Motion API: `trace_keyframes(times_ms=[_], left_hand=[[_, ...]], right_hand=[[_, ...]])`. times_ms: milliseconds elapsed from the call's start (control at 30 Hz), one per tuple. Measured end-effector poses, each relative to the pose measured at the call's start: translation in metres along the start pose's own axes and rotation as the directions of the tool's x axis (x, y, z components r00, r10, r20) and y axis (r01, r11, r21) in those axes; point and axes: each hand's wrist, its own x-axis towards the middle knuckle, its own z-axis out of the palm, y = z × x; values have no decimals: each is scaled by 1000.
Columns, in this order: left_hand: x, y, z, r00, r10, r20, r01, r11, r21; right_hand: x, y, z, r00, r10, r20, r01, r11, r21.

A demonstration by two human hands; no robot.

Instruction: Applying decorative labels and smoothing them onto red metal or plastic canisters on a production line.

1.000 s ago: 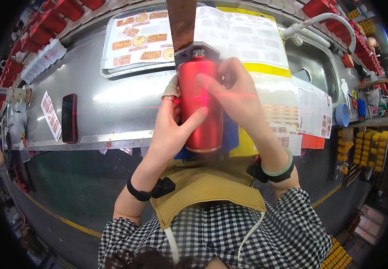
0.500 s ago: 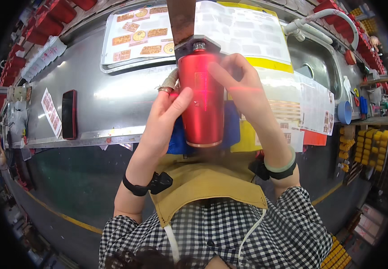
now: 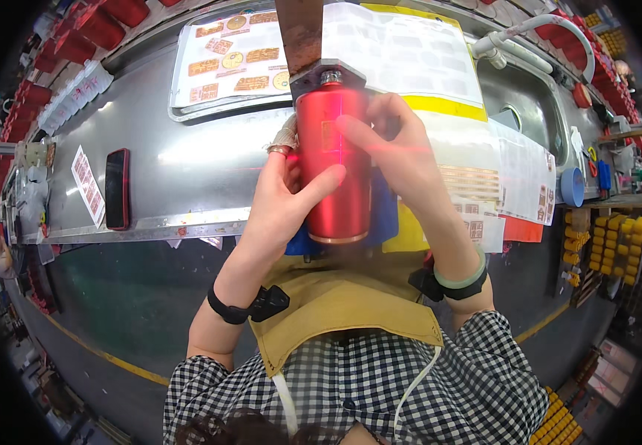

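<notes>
A shiny red tapered bottle [image 3: 328,200] stands out toward me, its narrow silver neck at a grey metal block on an upright bar [image 3: 302,37]. My left hand [image 3: 280,196] curves round the bottle's left side, thumb laid across its front and the other fingers partly hidden behind it. White wrapping covers one of those fingers. On the right side, my right hand [image 3: 403,148] holds the bottle with its thumb tip at a small gold rectangular label [image 3: 328,136]. Its fingers bend behind the bottle and are slightly blurred. Thin red light lines cross the bottle's front.
Sheets of gold and brown labels [image 3: 236,55] lie on a tray at the back left. A phone [image 3: 118,189] and a label strip [image 3: 88,185] are on the steel counter at left. To the right are papers [image 3: 525,174], a sink [image 3: 518,93] and a blue cup [image 3: 571,187].
My left hand has shifted right, its thumb now farther across the bottle's front. My right thumb has moved slightly left and down to the gold label.
</notes>
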Motion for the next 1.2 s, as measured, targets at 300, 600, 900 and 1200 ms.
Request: trace_keyframes(times_ms=[300, 600, 900, 1200], left_hand=[[3, -3, -4, 999, 26, 38, -24, 999, -48], [1, -1, -5, 999, 29, 40, -23, 992, -126], [2, -2, -7, 998, 21, 53, -13, 991, -137], [1, -4, -6, 998, 43, 49, -36, 990, -135]], right_hand=[[-3, -7, -4, 1000, 18, 2, -18, 1000, -3], [-60, -30, -17, 997, -76, -17, 77, 993, 92], [-87, -6, 2, 976, -219, 5, 213, 945, -249], [-86, -6, 3, 974, -225, -7, 212, 929, -302]])
